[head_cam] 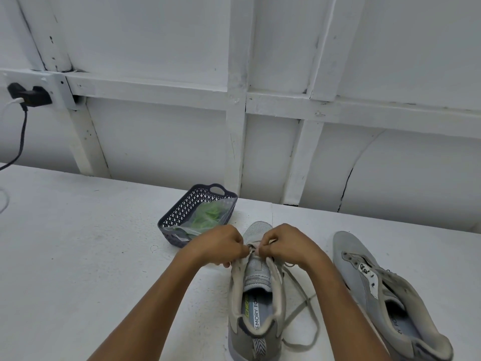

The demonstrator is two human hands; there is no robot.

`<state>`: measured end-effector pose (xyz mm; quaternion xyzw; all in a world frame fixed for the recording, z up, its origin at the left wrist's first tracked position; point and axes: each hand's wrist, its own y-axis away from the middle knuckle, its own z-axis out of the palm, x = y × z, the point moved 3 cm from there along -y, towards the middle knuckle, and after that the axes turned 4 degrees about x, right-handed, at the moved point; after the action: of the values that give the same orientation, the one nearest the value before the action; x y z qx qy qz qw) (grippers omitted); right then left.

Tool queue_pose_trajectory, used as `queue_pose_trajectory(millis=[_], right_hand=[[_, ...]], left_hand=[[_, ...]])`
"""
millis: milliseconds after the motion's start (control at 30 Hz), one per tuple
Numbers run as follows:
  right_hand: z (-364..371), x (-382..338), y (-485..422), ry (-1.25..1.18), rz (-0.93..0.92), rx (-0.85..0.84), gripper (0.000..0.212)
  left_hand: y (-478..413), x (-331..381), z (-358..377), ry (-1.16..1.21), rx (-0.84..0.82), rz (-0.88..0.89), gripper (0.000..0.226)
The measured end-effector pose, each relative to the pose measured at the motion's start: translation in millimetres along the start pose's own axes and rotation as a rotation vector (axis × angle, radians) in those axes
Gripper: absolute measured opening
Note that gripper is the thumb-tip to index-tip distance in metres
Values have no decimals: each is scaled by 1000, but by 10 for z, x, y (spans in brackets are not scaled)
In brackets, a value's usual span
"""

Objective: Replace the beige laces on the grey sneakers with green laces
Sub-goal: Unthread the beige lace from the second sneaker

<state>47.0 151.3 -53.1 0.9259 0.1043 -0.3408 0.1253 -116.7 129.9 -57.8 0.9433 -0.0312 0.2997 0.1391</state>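
Currently L hand (221, 243) & R hand (286, 246) pinch beige lace (306, 301) at toe-end eyelets of near grey sneaker (256, 272); green laces (208, 217) bagged in basket (179, 204) behind. Rec: pull straight, brace shoe, avoid snags.

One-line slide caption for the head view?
Left hand and right hand pinch the beige lace at the front eyelets of a grey sneaker; second sneaker beside it, green laces in basket.

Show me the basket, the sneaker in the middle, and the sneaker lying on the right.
basket (181, 208): head view, on its lattice left wall.
middle sneaker (256, 272): head view, on its grey tongue.
right sneaker (358, 264): head view, on its grey side panel.
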Motion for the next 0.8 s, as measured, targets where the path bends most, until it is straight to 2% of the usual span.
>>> queue_pose_trajectory(millis=[133,200,367,433,633,800], right_hand=[[-8,68,-9,-293,-9,54,21],[-45,120,-8,-514,23,107,25],[-71,174,84,-1188,0,-2,27],[-71,197,113,-1237,7,48,25],[9,259,105,-1138,54,256,24],[-77,247,96,-1408,108,368,22]], left_hand=[[8,-33,5,23,7,-8,25],[12,-48,3,43,13,-16,25],[-6,-20,-2,34,-4,-13,25],[-11,-7,2,22,-10,-11,25],[-26,42,8,9,-28,-12,22],[-23,56,16,-22,-18,-5,24]])
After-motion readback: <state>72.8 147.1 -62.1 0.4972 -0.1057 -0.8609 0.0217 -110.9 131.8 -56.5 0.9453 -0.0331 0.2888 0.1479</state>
